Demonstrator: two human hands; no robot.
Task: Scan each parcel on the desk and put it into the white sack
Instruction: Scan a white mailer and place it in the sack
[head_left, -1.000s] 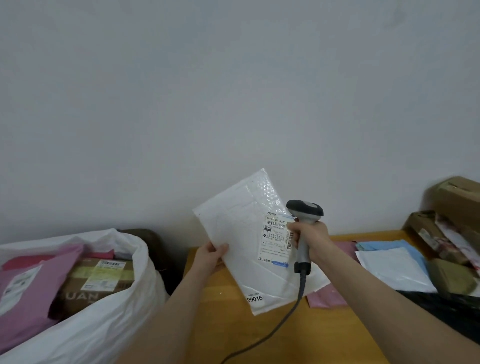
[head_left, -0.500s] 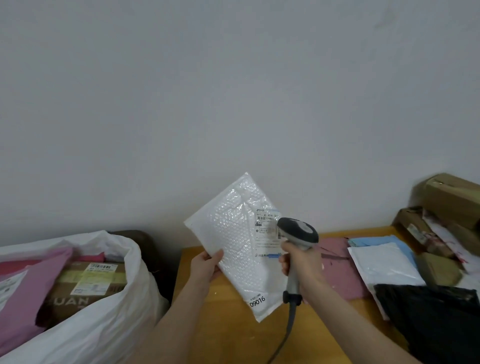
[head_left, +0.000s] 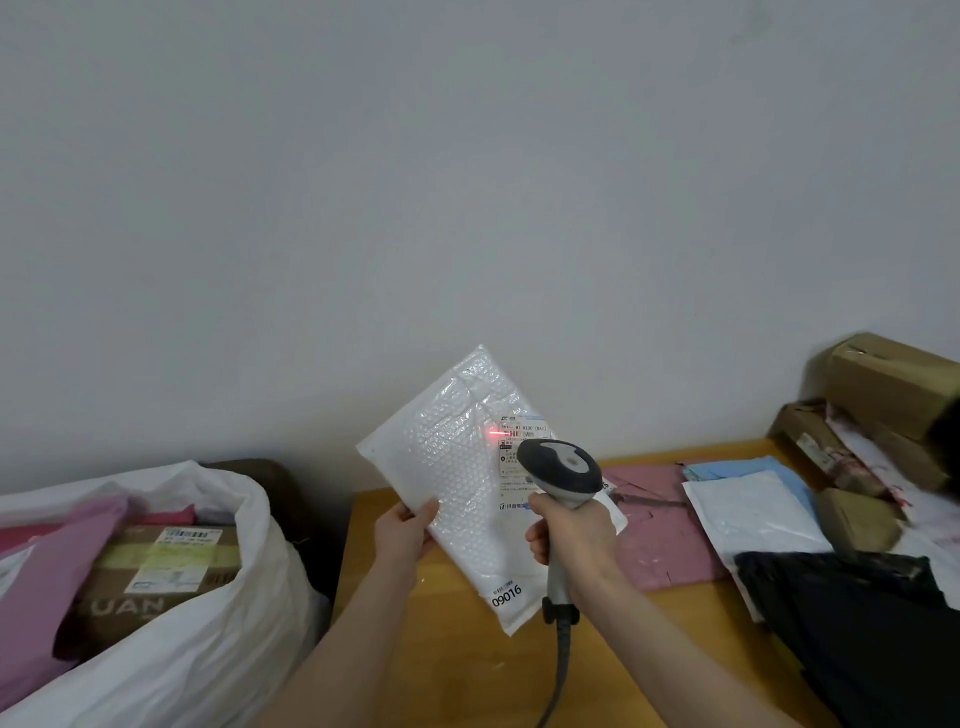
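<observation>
My left hand (head_left: 405, 530) pinches the left edge of a white bubble mailer (head_left: 457, 467) and holds it tilted above the wooden desk (head_left: 457, 670). The mailer carries a shipping label and a sticker reading 09016. My right hand (head_left: 571, 535) grips the handle of a grey corded barcode scanner (head_left: 561, 470), aimed at the label. A red scan line glows on the label's left edge. The white sack (head_left: 208, 639) stands open at the lower left, beside the desk.
In the sack lie pink mailers (head_left: 41, 582) and a cardboard box (head_left: 156, 571). On the desk to the right lie a pink mailer (head_left: 665, 535), a blue one (head_left: 737, 467), a white one (head_left: 753, 514), a black bag (head_left: 857, 623) and brown boxes (head_left: 893, 384). A grey wall stands behind.
The scanner has drawn back from the label toward me and tipped forward. A red scan line now shows on the label. The mailer has stayed in my left hand.
</observation>
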